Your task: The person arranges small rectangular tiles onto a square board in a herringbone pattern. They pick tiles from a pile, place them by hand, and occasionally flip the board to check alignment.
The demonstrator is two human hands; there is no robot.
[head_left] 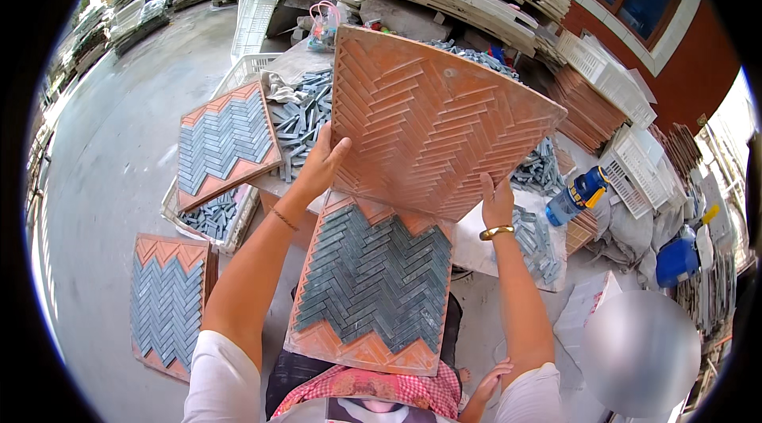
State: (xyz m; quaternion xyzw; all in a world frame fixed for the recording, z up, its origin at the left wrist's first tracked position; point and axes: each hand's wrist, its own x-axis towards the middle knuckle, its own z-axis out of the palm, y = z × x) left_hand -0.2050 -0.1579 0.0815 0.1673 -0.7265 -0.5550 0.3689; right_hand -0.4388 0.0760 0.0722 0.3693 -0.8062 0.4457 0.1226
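Here the left hand [321,163] and right hand [498,202] grip the orange mould [432,117], fingers closed on opposite edges, upright above the tiled tray [317,340]; one slip could knock the grey strips [373,272] loose.

Lap [281,379]: herringbone-tiled panel [369,280]. Counter [298,60]: heaped loose grey tile strips [305,120], blue bottle [573,199]. Grey floor [111,169]: stacked slabs [136,26] at far left.

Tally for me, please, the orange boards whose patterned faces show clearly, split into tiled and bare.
Tiled boards: 3
Bare board: 1
Total: 4
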